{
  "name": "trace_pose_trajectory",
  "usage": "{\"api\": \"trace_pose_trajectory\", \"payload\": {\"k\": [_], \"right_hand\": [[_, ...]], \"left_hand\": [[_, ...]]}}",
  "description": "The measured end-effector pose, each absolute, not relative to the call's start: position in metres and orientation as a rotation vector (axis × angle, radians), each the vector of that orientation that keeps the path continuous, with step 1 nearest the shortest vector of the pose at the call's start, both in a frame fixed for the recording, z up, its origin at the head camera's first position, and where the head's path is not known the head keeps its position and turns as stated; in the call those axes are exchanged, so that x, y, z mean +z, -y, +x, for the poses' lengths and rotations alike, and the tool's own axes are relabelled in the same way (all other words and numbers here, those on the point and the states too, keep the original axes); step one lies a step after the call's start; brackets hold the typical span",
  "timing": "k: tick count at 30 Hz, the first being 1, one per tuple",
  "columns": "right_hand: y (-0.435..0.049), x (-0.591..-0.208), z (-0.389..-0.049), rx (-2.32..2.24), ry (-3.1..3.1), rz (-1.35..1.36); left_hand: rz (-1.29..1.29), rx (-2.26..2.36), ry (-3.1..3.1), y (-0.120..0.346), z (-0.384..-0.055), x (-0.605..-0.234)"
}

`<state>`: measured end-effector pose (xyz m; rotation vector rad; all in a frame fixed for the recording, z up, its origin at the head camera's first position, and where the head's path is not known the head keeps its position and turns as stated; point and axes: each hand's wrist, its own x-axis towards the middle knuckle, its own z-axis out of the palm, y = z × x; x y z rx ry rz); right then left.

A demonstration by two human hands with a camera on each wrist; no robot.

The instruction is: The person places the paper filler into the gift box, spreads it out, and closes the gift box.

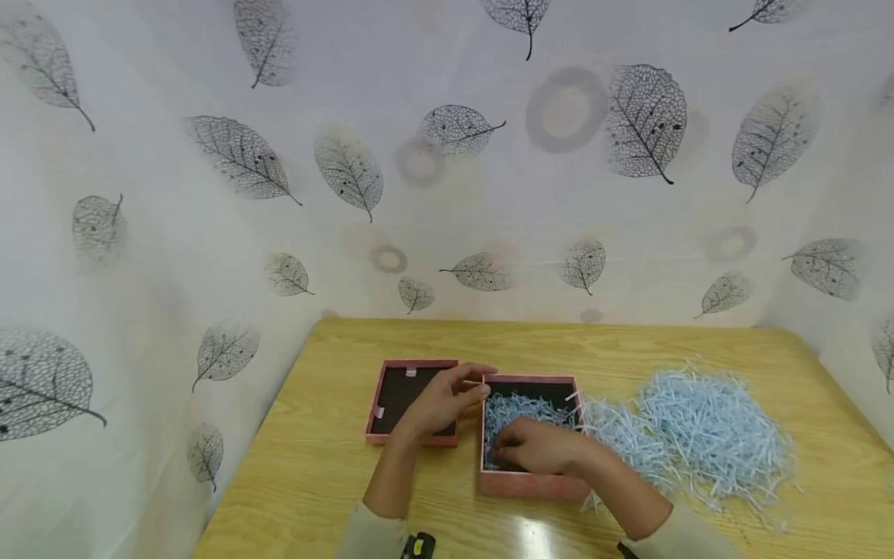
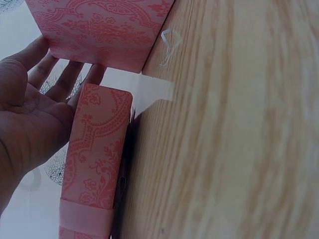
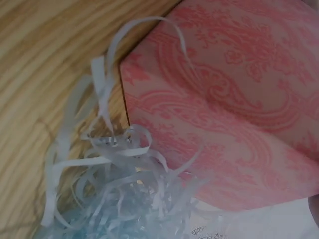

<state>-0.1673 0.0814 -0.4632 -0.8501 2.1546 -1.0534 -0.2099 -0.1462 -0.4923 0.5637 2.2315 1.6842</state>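
A pink patterned box [image 1: 534, 487] with a dark inside stands on the table, part filled with light blue shredded paper [image 1: 520, 407]. At its far left corner is my left hand [image 1: 447, 397], its fingers rather straight. In the left wrist view those fingertips touch the box's outer side [image 2: 104, 35]. My right hand [image 1: 538, 446] reaches into the box near the front, fingers bent down into the paper; the fingertips are hidden. Beneath the left hand lies the box lid [image 1: 401, 400], inside up, with a pink ribbon [image 2: 85, 216] around it.
A large heap of light blue shredded paper [image 1: 712, 431] spreads on the wooden table [image 1: 307, 473] to the right of the box. Loose strands [image 3: 104, 94] lean against the box's right side. A leaf-printed curtain [image 1: 489, 202] surrounds the table.
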Motion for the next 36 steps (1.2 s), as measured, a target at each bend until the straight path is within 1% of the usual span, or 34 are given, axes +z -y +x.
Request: {"api": "trace_pose_trajectory", "payload": {"k": [4, 10, 14, 17, 21, 26, 30, 33, 36], "right_hand": [[-0.085, -0.459, -0.166, -1.114, -2.131, -0.809], [-0.106, -0.437, -0.167, -1.388, -1.899, -0.567], [-0.118, -0.426, -0.176, -1.496, -1.829, -0.538], [-0.118, -0.427, -0.182, -1.53, -1.83, -0.505], [-0.108, -0.439, -0.185, -1.484, -1.869, -0.44], [-0.094, -0.453, -0.182, -1.29, -2.082, -0.478], [-0.09, -0.456, -0.179, -1.21, -2.188, -0.52], [-0.095, -0.449, -0.177, -1.243, -2.186, -0.539], [-0.107, -0.434, -0.172, -1.344, -2.123, -0.529]], "left_hand": [[0.551, 1.682, -2.227, 0.146, -0.21, -0.493], [0.54, 1.682, -2.219, 0.146, -0.209, -0.493], [0.531, 1.669, -2.229, 0.146, -0.208, -0.493], [0.525, 1.658, -2.25, 0.147, -0.208, -0.492], [0.527, 1.665, -2.253, 0.147, -0.209, -0.491], [0.554, 1.673, -2.236, 0.146, -0.209, -0.492], [0.556, 1.668, -2.238, 0.146, -0.209, -0.492], [0.545, 1.671, -2.237, 0.146, -0.21, -0.493], [0.541, 1.673, -2.232, 0.145, -0.21, -0.494]]}}
